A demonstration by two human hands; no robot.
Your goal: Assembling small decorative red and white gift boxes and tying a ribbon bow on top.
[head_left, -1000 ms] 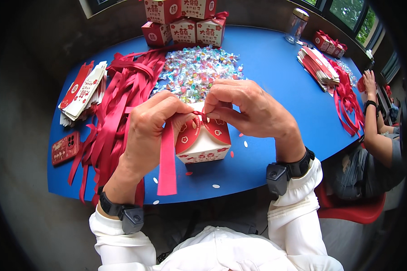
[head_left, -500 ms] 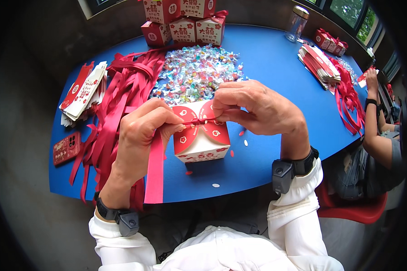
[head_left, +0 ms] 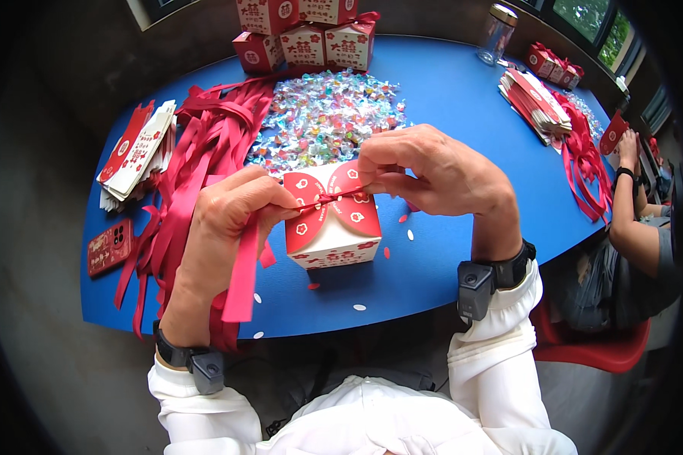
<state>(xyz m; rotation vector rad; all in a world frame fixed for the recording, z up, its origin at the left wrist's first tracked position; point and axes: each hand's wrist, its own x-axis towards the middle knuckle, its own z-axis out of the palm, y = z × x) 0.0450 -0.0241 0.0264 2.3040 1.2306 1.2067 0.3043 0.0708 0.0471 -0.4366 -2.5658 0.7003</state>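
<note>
A small red and white gift box (head_left: 332, 227) with rounded petal flaps stands on the blue table (head_left: 448, 98) in front of me. A red ribbon (head_left: 328, 199) runs across its top. My left hand (head_left: 228, 220) pinches the ribbon at the box's left side, and a long tail of it hangs down under my palm. At the upper right of the box my right hand (head_left: 440, 174) pinches the other end. The ribbon is stretched taut between both hands.
A heap of shiny wrapped candies (head_left: 326, 114) lies behind the box. Loose red ribbons (head_left: 205, 144) and flat box blanks (head_left: 133, 155) lie at left, a red phone (head_left: 108, 246) near the edge. Finished boxes (head_left: 303, 34) stand at the back. Another person (head_left: 630, 220) sits at right.
My hands have drawn apart, pulling the ribbon tight over the box top. The box has shifted slightly and its flaps now show more.
</note>
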